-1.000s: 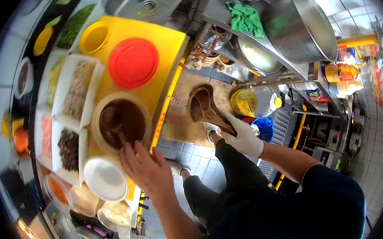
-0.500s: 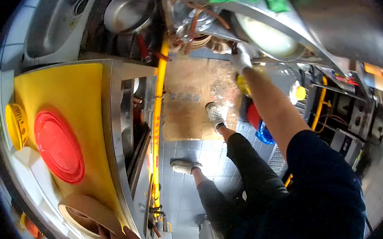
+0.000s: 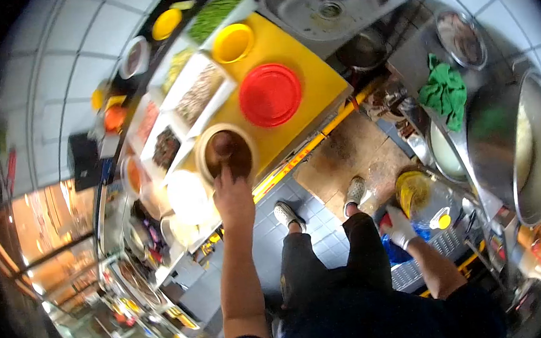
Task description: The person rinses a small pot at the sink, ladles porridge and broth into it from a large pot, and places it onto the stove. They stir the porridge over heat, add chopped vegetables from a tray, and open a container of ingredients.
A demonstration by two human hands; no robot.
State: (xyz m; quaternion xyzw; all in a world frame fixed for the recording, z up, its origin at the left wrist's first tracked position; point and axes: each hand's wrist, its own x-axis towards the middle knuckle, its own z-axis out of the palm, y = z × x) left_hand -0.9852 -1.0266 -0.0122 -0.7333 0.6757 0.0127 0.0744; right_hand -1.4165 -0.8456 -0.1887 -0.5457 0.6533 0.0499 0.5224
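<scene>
My left hand (image 3: pixel 232 191) is at the near rim of a round pale-rimmed clay pot (image 3: pixel 253 150), its fingers over the edge and closed on it. The pot has a brown inside, with a rounded brown shape in it that I cannot make out. It sits at the edge of the yellow board (image 3: pixel 324 87), close to a red plate-like lid (image 3: pixel 270 95). My right hand (image 3: pixel 400 228), in a whitish glove, is low beside a blue plastic bag (image 3: pixel 395 253) and a red object partly behind the hand. Its fingers are blurred, so its grip is unclear.
White trays (image 3: pixel 228 86) of chopped food line the board's far side, beside a yellow bowl (image 3: pixel 232 43). A sink (image 3: pixel 289 13) lies beyond. At right stand a large metal pot (image 3: pixel 497 117), a green cloth (image 3: pixel 444 92) and a plastic oil jug (image 3: pixel 418 198). Cardboard (image 3: pixel 340 156) covers the floor.
The view has swung toward the yellow board. My right hand has left the counter with the whitish basin and come down beside the blue bag. My left hand is still at the clay pot.
</scene>
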